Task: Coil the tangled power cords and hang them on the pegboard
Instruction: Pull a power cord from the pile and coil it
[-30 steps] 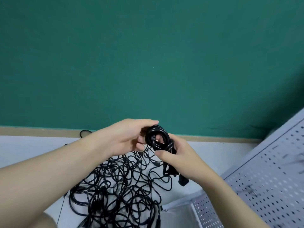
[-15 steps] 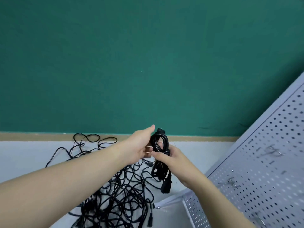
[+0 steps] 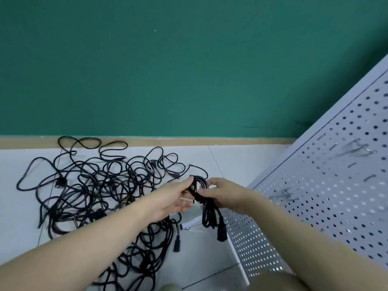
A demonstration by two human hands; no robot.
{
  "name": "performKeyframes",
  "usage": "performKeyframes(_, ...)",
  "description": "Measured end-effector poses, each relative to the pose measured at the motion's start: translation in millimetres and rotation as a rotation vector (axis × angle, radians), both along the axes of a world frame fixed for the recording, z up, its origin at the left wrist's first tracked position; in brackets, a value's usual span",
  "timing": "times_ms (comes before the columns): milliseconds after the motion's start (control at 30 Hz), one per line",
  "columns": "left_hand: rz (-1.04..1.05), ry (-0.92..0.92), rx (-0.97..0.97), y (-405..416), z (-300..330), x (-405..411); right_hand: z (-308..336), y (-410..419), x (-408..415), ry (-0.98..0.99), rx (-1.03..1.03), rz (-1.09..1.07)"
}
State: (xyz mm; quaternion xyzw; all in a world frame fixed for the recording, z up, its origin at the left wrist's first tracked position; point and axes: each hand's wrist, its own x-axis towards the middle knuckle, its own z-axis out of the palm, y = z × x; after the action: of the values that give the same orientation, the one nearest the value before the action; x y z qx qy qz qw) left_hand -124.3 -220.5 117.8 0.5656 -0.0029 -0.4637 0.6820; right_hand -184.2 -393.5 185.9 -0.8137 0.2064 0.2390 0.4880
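Black coiled cord [image 3: 206, 208], plug dangling, gripped by both hands, blurred

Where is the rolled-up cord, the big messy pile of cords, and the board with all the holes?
coiled cord [image 3: 207, 213]: head view, on the bundled loops hanging below the hands.
tangled cords [image 3: 100, 185]: head view, middle of the pile on the floor.
pegboard [image 3: 327, 196]: head view, on its perforated face.

Glossy black rubbery cords [image 3: 98, 190] — matt white perforated metal pegboard [image 3: 327, 198].
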Motion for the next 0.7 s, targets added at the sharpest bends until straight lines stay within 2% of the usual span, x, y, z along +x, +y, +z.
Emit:
performKeyframes(100, 0.069, 0.052, 0.030, -15.1, -41.3, 0.3, -26.3, -1.2, 5.1, 0.088, 0.028, 0.049)
performKeyframes(200, 0.105, 0.136, 0.027, -26.6, -78.0, -1.3, -57.7, -10.3, 2.4, 0.112, 0.039, -0.005)
performKeyframes(333, 0.098, 0.217, 0.012, -34.8, -123.5, -15.0, -106.4, -36.9, -1.7, 0.201, -0.037, -0.036)
performKeyframes(533, 0.008, 0.163, 0.048, -42.5, -158.3, -35.3, -158.0, -63.0, -7.2, 0.271, -0.141, -0.076)
performKeyframes(700, -0.008, 0.226, 0.090, -54.4, -181.7, -42.2, -162.3, -71.6, -7.1, 0.240, -0.188, -0.160)
